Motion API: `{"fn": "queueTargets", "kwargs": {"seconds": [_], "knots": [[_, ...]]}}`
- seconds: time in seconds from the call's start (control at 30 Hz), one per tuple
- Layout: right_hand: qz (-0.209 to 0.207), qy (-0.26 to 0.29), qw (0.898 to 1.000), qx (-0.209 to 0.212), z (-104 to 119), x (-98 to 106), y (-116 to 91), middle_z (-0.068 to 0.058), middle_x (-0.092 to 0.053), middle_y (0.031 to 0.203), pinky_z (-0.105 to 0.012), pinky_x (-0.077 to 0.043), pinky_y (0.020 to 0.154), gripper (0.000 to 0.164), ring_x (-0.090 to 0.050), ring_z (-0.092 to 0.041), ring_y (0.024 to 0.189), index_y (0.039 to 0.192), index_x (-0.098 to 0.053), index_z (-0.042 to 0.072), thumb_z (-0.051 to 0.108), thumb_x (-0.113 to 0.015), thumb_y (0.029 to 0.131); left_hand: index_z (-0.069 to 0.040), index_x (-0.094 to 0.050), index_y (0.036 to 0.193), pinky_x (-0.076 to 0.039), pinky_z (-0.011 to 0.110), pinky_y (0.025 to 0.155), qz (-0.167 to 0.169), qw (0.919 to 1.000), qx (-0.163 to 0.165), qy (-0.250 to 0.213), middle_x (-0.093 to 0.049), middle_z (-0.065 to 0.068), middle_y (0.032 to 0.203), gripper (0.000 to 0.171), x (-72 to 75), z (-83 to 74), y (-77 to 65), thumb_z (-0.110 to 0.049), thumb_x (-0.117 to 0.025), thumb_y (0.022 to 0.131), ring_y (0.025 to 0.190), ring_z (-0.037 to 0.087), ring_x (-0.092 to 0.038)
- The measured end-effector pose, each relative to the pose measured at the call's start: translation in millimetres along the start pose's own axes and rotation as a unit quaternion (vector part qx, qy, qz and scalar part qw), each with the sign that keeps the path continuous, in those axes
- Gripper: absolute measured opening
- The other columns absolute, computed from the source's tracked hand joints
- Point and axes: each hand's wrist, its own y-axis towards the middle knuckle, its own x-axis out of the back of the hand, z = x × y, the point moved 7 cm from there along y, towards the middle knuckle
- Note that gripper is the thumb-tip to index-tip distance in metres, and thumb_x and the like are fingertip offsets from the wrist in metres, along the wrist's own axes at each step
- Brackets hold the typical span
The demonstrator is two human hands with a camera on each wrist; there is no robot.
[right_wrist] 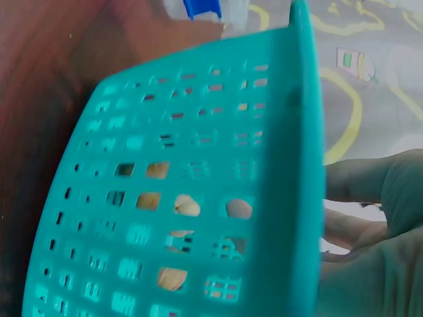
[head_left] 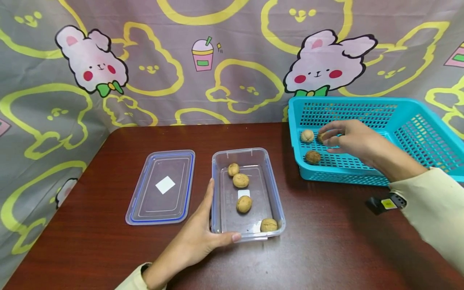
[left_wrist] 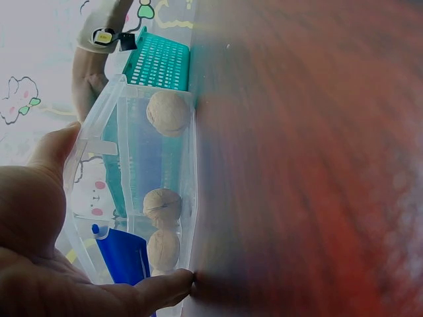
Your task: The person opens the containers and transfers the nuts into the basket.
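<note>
So there's a dark reddish-brown table here, with a clear plastic container in the middle and a turquoise basket at far right. A strip of bare wood separates them; another, narrower, runs left to the blue-edged lid. The left hand is spread, thumb at the container's near rim, fingers along its left wall. The right hand reaches over the basket's near edge, fingers bent by a walnut; can't tell if it's pinching it. Two more walnuts sit at the basket's left end, one pale, one darker. Four tan, ridged ones lie in the container, one in its near right corner.
</note>
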Motion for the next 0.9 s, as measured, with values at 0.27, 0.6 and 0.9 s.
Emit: {"fn": "queueTargets", "kwargs": {"seconds": [0.27,0.6,0.9], "knots": [[-0.051,-0.044,0.997,0.029,23,-5,-15,-0.029,-0.055,0.146,-0.058,-0.052,0.107,0.048,-0.068,-0.040,0.120,0.153,-0.046,0.001,0.018,-0.054,0.109,-0.024,0.006,0.170,-0.020,0.059,0.128,0.000,1.0000,0.000,0.003,-0.016,0.012,0.176,0.138,0.5,0.0,0.1,-0.032,-0.096,0.076,0.157,0.032,-0.027],[-0.074,-0.056,0.990,0.108,63,-32,-38,-0.017,-0.067,0.136,-0.031,-0.055,0.087,0.037,-0.063,-0.033,0.124,0.141,-0.062,0.010,0.017,-0.064,0.105,-0.023,0.005,0.170,-0.019,0.059,0.128,-0.002,1.0000,-0.001,-0.001,-0.015,0.012,0.176,0.139,-0.1,0.9,-0.2,-0.031,-0.096,0.075,0.158,0.032,-0.027],[-0.006,-0.037,0.979,0.199,82,-73,-48,-0.005,-0.070,0.128,-0.037,-0.057,0.092,0.035,-0.069,-0.022,0.114,0.135,-0.066,0.014,0.010,-0.069,0.100,-0.025,0.006,0.170,-0.019,0.058,0.129,-0.001,1.0000,0.002,-0.002,-0.014,0.011,0.176,0.139,-0.1,1.2,0.0,-0.031,-0.096,0.075,0.158,0.031,-0.026]]}}
